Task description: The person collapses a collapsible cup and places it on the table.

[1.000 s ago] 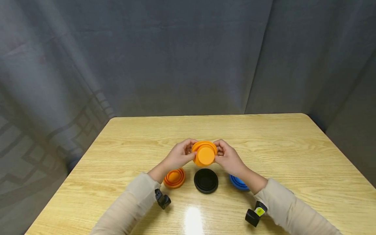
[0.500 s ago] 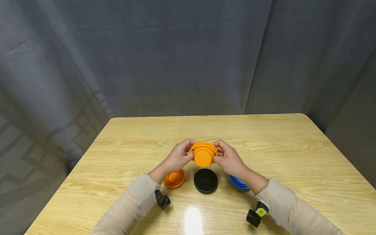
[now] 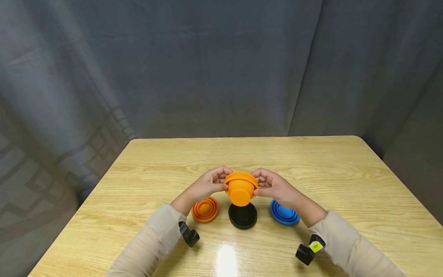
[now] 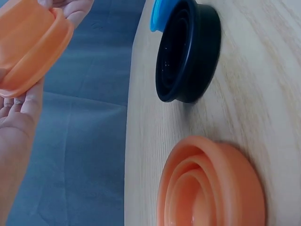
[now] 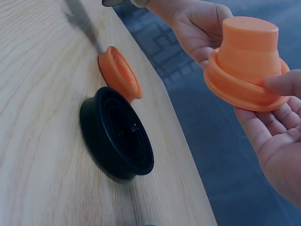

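An orange collapsible silicone cup [image 3: 241, 188] is held up over the table between both hands, its base pushed out and pointing down toward the camera. My left hand [image 3: 210, 182] pinches its rim on the left, thumb in front and fingers behind. On the other side my right hand [image 3: 275, 187] grips the rim the same way. In the right wrist view the held cup [image 5: 251, 59] shows a tall narrow base above a wide folded rim. Below it lies a flat black collapsed cup [image 3: 242, 216], its far edge overlapped by the orange base in the head view.
A darker orange collapsed cup [image 3: 205, 209] lies on the wooden table [image 3: 166, 157] near the left wrist. By the right forearm sits a blue collapsed cup [image 3: 284, 212]. A grey curtain [image 3: 214, 69] hangs behind the table's far edge.
The cup has tipped so its base points more downward and its side wall shows longer. Both hands have come slightly lower and nearer, and more of the blue cup shows.
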The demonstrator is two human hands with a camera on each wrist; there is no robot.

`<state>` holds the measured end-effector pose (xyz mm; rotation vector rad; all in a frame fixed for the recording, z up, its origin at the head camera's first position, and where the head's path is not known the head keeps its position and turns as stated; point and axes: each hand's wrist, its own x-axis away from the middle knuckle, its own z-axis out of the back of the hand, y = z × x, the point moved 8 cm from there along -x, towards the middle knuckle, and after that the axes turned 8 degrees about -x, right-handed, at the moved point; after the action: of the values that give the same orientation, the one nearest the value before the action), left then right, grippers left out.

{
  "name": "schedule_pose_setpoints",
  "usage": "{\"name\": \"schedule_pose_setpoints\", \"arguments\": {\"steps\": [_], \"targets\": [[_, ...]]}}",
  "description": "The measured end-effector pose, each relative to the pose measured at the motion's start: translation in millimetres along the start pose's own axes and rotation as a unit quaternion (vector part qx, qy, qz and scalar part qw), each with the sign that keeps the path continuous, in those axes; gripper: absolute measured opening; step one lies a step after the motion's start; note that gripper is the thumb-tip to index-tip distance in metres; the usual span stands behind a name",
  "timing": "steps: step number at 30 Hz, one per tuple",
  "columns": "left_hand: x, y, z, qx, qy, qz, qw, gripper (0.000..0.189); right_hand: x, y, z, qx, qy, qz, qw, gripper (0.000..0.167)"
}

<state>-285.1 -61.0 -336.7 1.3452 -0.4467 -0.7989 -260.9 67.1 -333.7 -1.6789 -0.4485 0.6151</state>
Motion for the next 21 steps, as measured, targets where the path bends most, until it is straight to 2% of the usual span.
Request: {"name": "schedule_pose_setpoints", "arguments": {"steps": [5, 9, 14, 21], "targets": [[1.5, 1.5, -3.6, 0.013, -0.025, -0.013, 0.9995, 0.030, 3.2, 0.2, -0.9, -0.003, -0.007, 0.008, 0.9999, 0.027], [0.5, 0.1, -7.6, 0.008, -0.033, -0.007, 0.9994, 0.034, 5.5, 1.9, 0.2, -0.002, 0.004, 0.001, 1.0000, 0.030], [-2.3, -3.8, -11.7, -0.027, -0.025, 0.013, 0.9993, 0.033, 6.6, 9.0, 3.2, 0.020, 0.030, -0.028, 0.9990, 0.033], [-3.0, -7.1, -15.1, -0.059, -0.009, 0.051, 0.9970, 0.028, 4.7, 14.2, 3.5, 0.076, 0.044, -0.054, 0.9947, 0.029]]}}
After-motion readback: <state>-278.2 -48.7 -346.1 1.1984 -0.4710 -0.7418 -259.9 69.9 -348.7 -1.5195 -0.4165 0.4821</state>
